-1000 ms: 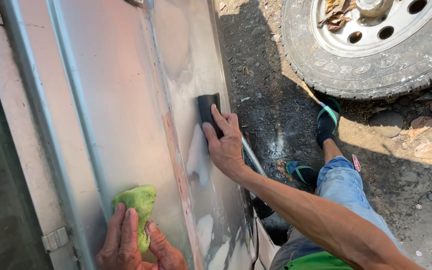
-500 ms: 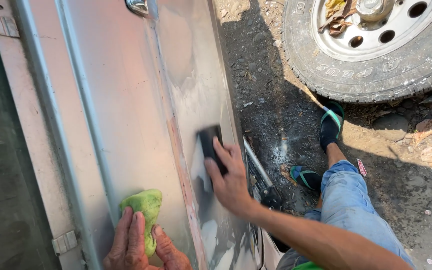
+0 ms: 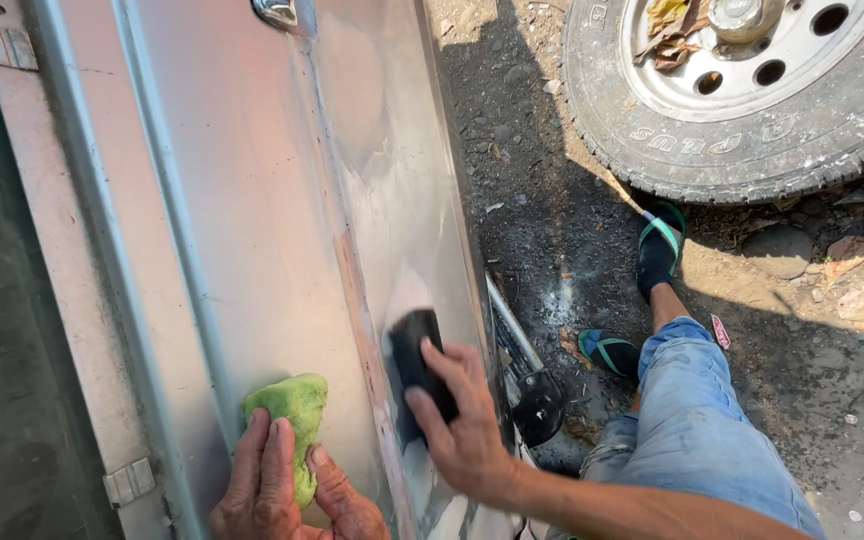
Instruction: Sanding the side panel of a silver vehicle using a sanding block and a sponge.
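Right hand point(image 3: 467, 425) on sanding block point(image 3: 414, 362) (black)

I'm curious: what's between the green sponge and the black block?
In the head view, only bare metal panel, with a rusty crease, lies between the sponge and the block.

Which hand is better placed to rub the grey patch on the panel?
Probably the right hand: it presses the black block on the panel at the patch. The left hand holds a green sponge farther left.

sponge point(image 3: 290, 412) left of block point(image 3: 417, 368), both on panel point(image 3: 252, 200)
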